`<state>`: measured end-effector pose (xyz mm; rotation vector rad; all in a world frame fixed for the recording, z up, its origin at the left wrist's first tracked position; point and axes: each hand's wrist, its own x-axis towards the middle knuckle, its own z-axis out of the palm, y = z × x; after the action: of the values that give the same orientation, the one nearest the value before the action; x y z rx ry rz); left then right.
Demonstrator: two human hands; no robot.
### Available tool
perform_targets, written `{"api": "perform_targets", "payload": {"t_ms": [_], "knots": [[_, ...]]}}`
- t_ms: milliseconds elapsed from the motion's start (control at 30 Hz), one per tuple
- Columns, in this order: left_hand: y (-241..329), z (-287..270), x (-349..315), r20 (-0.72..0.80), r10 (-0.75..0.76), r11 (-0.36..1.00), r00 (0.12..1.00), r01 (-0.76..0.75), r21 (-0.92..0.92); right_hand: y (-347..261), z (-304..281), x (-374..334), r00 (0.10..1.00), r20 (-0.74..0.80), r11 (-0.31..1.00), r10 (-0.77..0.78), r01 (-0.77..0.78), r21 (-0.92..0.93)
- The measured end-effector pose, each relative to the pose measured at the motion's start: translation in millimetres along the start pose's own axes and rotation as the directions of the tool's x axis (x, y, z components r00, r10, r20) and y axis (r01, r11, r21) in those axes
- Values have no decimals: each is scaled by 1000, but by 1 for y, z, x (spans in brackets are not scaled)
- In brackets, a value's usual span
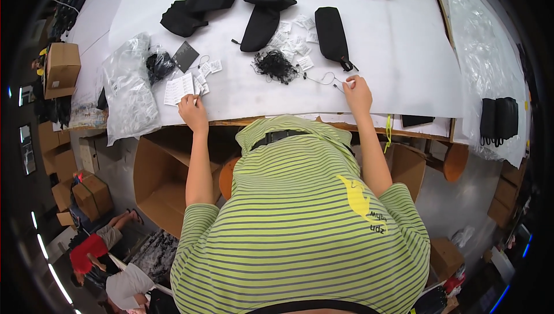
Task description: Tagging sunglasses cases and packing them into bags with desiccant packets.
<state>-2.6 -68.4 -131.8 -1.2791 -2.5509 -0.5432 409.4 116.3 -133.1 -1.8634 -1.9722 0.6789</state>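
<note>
My left hand point(192, 112) is at the near edge of the table, fingers bent and closed at the lower corner of a white printed card point(178, 89). Small white tags point(205, 70) lie just beyond it. My right hand point(359, 96) pinches a thin black hang-tag string point(329, 78), which curls leftward over the white surface; something small and white shows at the fingertips. A black zip pouch point(332, 36) lies just past that hand. Between my hands are a tangle of black strings point(276, 66) and a loose heap of white tags point(293, 44).
More black pouches point(213, 2) lie at the far side of the white-covered table point(398, 66). A clear plastic bag point(131, 86) and a dark square card point(185, 56) are at left. Below the table edge stands an open cardboard box point(158, 169). Other people point(89, 253) are at lower left.
</note>
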Motion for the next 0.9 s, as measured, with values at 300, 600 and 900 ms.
{"api": "perform_targets", "payload": {"t_ms": [300, 600, 900], "knots": [[89, -25, -40, 119, 404, 829, 907, -309, -466, 2, 5, 28, 916, 246, 887, -316, 377, -268], [109, -11, -56, 401, -189, 699, 896, 410, -586, -54, -28, 9, 934, 357, 661, -30, -249, 708], [82, 14, -23, 231, 487, 831, 843, -365, -420, -75, -31, -8, 796, 590, 260, -134, -546, 796]]}}
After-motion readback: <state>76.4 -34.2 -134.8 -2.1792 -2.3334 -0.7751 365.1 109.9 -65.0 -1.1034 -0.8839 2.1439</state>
